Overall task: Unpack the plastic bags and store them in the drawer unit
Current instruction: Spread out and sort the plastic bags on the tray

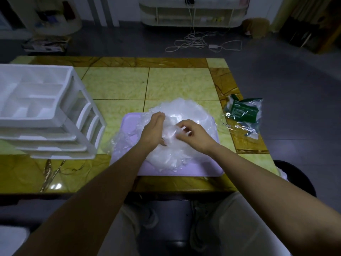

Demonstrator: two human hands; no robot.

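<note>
A heap of clear plastic bags (181, 111) lies on a lilac tray (199, 171) in the middle of the table. My left hand (152, 131) rests edge-on against the heap, fingers straight. My right hand (191, 133) pinches a fold of bag at the top of the heap. A white drawer unit (46, 111) stands at the left, its top a divided tray, its drawers facing right.
An emptied clear wrapper with a green label (243, 113) lies at the table's right edge. The yellow-green tiled table (118, 84) has a brown border. A dark bin (295, 174) stands beside my right arm. Cables lie on the floor beyond.
</note>
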